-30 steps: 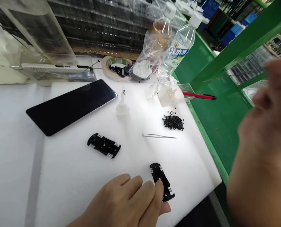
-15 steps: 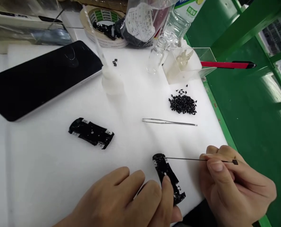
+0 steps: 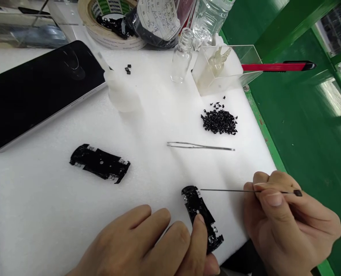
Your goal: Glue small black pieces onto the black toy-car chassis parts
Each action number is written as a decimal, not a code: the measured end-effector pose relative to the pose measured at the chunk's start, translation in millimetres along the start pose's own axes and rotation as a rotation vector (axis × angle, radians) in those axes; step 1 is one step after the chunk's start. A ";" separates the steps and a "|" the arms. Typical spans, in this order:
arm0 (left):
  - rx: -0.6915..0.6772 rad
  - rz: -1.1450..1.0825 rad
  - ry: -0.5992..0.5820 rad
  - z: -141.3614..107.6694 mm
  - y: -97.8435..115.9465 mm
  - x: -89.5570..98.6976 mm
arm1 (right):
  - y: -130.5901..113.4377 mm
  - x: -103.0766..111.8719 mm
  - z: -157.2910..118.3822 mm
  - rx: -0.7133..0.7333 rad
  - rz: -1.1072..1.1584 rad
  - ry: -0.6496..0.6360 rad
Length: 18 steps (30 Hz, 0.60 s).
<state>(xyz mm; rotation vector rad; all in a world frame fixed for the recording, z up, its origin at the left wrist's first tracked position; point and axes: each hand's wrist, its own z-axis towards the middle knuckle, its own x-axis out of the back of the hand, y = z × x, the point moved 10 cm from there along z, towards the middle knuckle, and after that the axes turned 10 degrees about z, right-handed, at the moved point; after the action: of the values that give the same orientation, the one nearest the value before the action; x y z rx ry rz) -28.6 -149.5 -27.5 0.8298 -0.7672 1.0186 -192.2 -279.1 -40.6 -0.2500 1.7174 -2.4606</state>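
My left hand (image 3: 147, 241) holds a small black toy car chassis (image 3: 199, 205) near the front edge of the white work surface. Its index fingertip presses on top, with the thumb at the lower side. Pinched between thumb and fingers of my right hand (image 3: 291, 218) is a thin metal rod (image 3: 228, 190) with a dark block at its rear end. The rod's tip is beside the chassis's upper right corner, seemingly just apart from it. A second black chassis (image 3: 100, 163) lies on the left. Tweezers (image 3: 199, 146) rest above the held chassis.
Tiny black parts (image 3: 220, 122) lie in a pile at the right. Behind stand a clear box (image 3: 222, 82) with a red pen (image 3: 274, 67), a glass vial (image 3: 181, 57) and a white dropper bottle (image 3: 121, 94). A phone (image 3: 41, 92) lies left; a tape roll (image 3: 113, 42) holds black parts.
The rod's tip has drawn slightly right, off the chassis corner, as my right hand moved right. My left hand stays on the chassis. The whole view has shifted a little.
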 end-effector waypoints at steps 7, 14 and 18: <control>-0.108 0.047 -0.063 -9.7 9.9 -11.1 | -24.6 -12.1 81.4 0.201 -0.022 0.070; -0.162 0.043 -0.057 -14.1 12.8 -10.6 | -52.3 -77.1 188.9 0.506 -0.162 -0.110; -0.181 0.064 0.017 -13.2 15.7 -0.7 | -34.9 -101.6 193.0 0.467 -0.199 -0.195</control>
<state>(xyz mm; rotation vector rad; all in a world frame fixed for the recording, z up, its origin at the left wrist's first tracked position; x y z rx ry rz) -41.3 -133.8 -30.9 0.6438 -0.8624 0.9955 -52.9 -423.7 51.3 -0.6035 1.0488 -2.7758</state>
